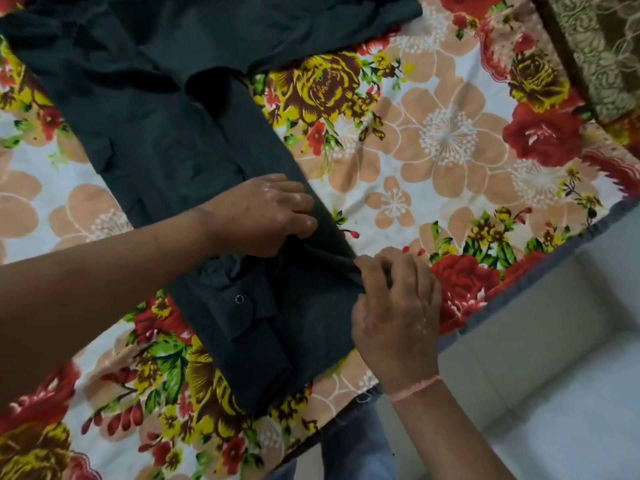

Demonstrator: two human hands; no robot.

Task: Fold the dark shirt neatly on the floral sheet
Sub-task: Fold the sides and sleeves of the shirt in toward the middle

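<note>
The dark shirt (166,133) lies spread on the floral sheet (433,143), running from the top left down to the near edge. A flap pocket with a metal snap (239,299) shows near its lower end. My left hand (266,213) rests on the cloth with its fingers pinching a fold at the shirt's right edge. My right hand (394,306) grips the same edge a little lower, pulling a ridge of fabric taut between the two hands. A pink thread circles my right wrist.
The sheet's dark hem (519,282) marks the bed's near right edge, with pale tiled floor (554,375) below it. A brown patterned cloth (602,46) lies at the top right. My jeans-clad legs (353,452) stand against the bed edge.
</note>
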